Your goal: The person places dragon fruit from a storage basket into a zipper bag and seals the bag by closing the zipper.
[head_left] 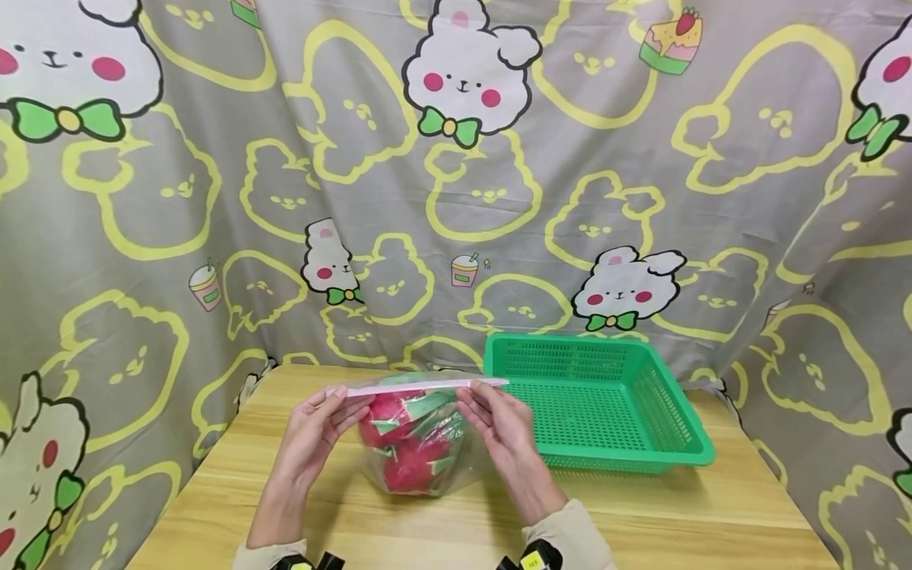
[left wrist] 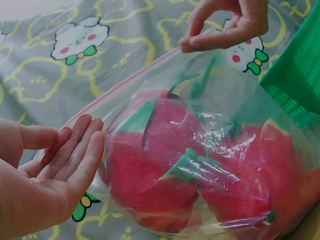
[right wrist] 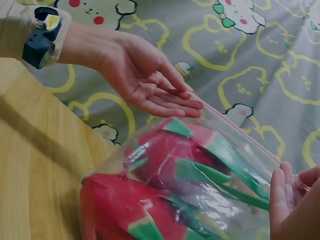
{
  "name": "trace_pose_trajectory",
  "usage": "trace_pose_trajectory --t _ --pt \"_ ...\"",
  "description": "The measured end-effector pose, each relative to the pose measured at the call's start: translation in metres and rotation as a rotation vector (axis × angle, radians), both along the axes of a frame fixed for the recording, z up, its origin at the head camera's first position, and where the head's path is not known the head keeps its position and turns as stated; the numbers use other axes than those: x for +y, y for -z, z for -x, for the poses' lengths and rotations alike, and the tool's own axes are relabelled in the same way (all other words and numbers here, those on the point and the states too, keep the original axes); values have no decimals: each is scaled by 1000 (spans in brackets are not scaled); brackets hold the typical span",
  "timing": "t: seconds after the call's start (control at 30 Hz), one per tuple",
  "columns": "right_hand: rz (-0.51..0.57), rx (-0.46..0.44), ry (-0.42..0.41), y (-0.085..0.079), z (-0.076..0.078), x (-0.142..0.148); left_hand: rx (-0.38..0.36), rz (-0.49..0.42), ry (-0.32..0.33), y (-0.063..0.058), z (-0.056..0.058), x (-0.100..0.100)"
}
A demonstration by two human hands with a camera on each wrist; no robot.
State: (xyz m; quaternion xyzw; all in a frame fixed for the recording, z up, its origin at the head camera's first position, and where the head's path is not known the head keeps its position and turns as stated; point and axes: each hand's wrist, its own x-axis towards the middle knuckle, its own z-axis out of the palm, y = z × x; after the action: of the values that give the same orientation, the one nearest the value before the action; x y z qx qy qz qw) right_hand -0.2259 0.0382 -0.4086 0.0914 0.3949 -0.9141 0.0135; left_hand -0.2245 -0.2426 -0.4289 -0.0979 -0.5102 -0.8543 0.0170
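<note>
A clear zip bag (head_left: 465,463) with a pink seal strip (head_left: 409,387) hangs between the two hands, low over the table. Through its film show red dragon fruits (left wrist: 150,170) with green-tipped scales, crowded together. My left hand (head_left: 311,431) pinches the strip near its left end between thumb and fingers. Toward the strip's right end, my right hand (head_left: 504,423) pinches it the same way, as the right wrist view confirms with that hand (right wrist: 297,200) at the right edge. The strip runs nearly straight and taut from hand to hand.
A green plastic basket (head_left: 687,431) with perforated walls stands on the wooden table (head_left: 741,507), just right of the right hand. Behind and on both sides hangs a grey curtain (head_left: 499,261) printed with rabbits. Dark devices (head_left: 545,554) are strapped to the wrists.
</note>
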Motion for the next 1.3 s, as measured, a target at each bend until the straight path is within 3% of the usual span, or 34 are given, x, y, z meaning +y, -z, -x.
trace_pose_trajectory --t 0.4,0.57,0.7,0.83,0.97,1.13,1.3 --pt "21 24 12 -4 -1 25 12 -14 16 -4 -4 -10" --pt "-17 33 4 -8 5 29 58 19 109 -4 -6 -17" --pt "-62 24 10 -13 14 27 98 139 245 -5 -12 -30" --pt "-95 23 12 -17 23 24 72 353 367 -7 -22 -43" --pt "-115 17 12 -22 30 17 58 526 447 -7 -30 -45" --pt "-173 37 -6 -26 37 7 85 600 539 -6 -38 -39" --pt "-207 52 -43 -27 40 0 141 639 574 -4 -42 -31"
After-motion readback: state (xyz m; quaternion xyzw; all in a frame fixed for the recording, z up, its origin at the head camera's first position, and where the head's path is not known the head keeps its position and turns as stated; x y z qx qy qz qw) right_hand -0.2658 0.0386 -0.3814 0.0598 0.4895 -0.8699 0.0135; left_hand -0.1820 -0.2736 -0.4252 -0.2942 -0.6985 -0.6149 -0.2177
